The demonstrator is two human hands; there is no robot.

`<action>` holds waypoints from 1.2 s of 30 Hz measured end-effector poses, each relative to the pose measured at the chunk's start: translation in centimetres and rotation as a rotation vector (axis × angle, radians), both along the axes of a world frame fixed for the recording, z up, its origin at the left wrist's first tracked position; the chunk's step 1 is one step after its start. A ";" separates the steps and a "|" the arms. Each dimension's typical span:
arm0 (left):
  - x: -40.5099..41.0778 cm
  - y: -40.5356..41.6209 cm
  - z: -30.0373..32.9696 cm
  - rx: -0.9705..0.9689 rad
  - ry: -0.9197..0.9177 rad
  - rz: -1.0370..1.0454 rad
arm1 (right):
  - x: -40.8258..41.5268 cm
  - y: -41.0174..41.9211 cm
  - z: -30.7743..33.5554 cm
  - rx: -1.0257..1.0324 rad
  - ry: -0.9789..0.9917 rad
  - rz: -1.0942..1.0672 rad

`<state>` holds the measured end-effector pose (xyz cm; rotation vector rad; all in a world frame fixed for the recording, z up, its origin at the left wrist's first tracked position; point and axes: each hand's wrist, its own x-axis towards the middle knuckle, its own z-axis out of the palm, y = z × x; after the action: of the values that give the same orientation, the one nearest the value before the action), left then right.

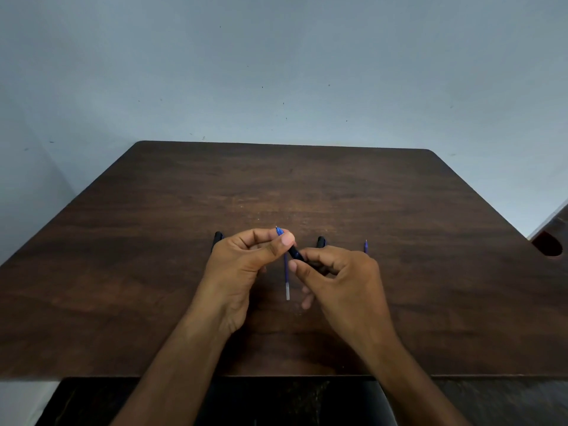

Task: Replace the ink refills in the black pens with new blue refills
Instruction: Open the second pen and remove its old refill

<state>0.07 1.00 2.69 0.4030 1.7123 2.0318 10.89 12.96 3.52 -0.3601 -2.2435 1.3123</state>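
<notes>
My left hand [242, 265] pinches the tip end of a blue refill [279, 231] between thumb and forefinger. My right hand [341, 275] grips a black pen barrel [296, 253] whose open end points up-left at my left thumb. I cannot tell whether that refill sits inside the barrel. Between the hands a second blue refill [287, 278] with a clear tail lies along the table. Two more black pens [218, 236] [321, 241] peek out behind my hands. Another blue refill [365, 246] shows past my right hand.
A dark wooden table [153, 241] stands against a blue-grey wall [276, 72]. At the right edge is another dark surface with a round reddish opening [550, 245]. A dark seat [92, 401] shows below the table's front edge.
</notes>
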 end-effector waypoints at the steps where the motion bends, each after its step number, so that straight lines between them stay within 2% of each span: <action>1: 0.0 0.1 -0.1 -0.005 -0.006 0.014 | 0.0 -0.1 0.0 -0.008 -0.003 0.001; 10: 0.3 -0.8 0.1 0.001 0.004 -0.256 | 0.3 0.1 0.1 0.032 0.009 -0.009; 15: 0.9 -0.4 0.4 0.058 0.016 -0.085 | 0.4 -0.1 0.0 0.011 0.011 -0.009; 21: 1.1 0.5 0.8 -0.029 0.021 0.061 | 0.4 -0.4 -0.3 -0.005 -0.017 0.006; 24: 1.2 0.6 0.7 -0.029 0.020 0.020 | 0.3 -0.3 -0.3 -0.006 -0.001 -0.003; 29: 1.1 -0.6 0.4 0.001 -0.038 -0.241 | 0.3 0.3 -0.3 -0.001 0.018 -0.035; 32: 1.0 -0.8 0.2 0.044 -0.026 -0.219 | 0.2 0.6 -0.3 0.022 0.015 -0.035; 36: 0.9 -0.5 0.0 0.055 -0.040 -0.078 | 0.2 0.5 -0.8 -0.006 0.002 -0.032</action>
<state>0.94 0.47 2.69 0.4370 1.5950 2.0212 11.07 13.43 2.72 -0.3946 -2.2237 1.3022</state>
